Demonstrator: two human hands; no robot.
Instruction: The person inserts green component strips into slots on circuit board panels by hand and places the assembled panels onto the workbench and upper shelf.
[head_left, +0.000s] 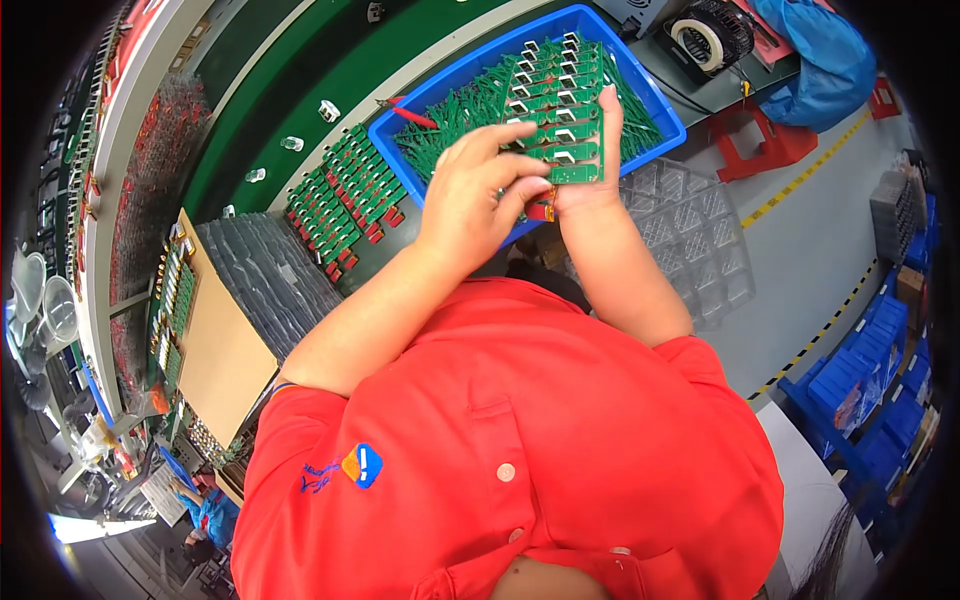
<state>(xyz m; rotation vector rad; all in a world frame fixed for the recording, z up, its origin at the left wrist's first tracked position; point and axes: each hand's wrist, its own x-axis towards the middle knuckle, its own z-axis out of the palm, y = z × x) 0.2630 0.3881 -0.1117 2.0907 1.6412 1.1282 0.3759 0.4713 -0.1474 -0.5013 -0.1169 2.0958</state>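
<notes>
A green circuit board panel [566, 117], with rows of white connectors, is tilted over a blue bin. My right hand [597, 188] supports it from below, its thumb stretched along the right edge. My left hand [472, 185] has its fingers and thumb closed at the panel's lower left edge; a ring shows on one finger. Just below the left thumb is a small red part [541, 212], partly hidden. The blue bin [655, 93] holds many thin green strips. A red-handled tool [413, 117] rests on the bin's left rim.
Left of the bin, small green boards with red ends [345, 200] lie in rows. Beside them are a stack of dark sheets [265, 265] and a cardboard sheet [222, 345]. Clear plastic trays [690, 235] are at right. A coil-like device [705, 42] stands at the back right.
</notes>
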